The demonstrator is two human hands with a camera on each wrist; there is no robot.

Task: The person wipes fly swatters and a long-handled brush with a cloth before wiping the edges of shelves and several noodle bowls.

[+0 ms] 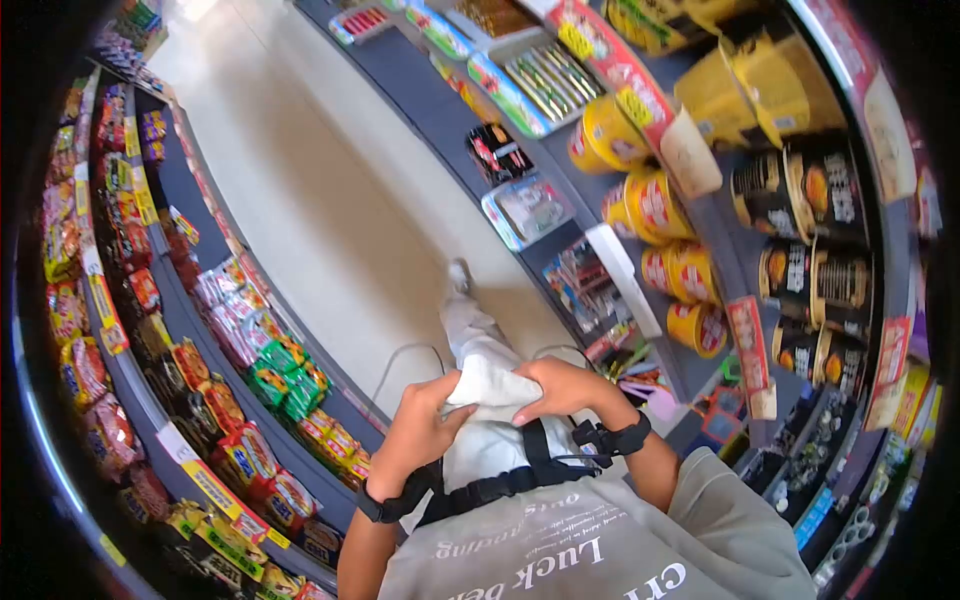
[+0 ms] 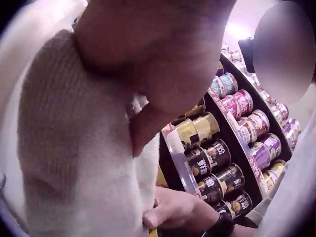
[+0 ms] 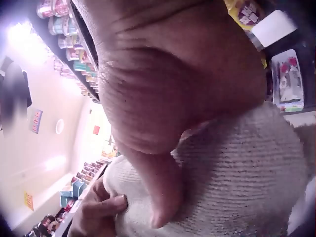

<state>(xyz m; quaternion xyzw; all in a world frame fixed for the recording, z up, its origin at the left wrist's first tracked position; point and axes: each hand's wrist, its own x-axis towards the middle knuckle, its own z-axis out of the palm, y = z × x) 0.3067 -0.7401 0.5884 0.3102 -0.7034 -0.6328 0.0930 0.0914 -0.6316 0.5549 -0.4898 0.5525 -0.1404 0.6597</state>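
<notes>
Cloth pinched in left fingers, right fingers; tray holds slim packets.

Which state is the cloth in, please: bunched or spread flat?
Bunched, not spread flat: the white cloth is creased and gathered between the left hand and right hand.

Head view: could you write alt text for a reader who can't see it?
A person's bare left hand and right hand hold a white fabric cloth between them, in front of the waist. The person is in a shop aisle with a smooth beige floor, colourful shiny packets on the left and round yellow tubs and black tubs on the right.
</notes>
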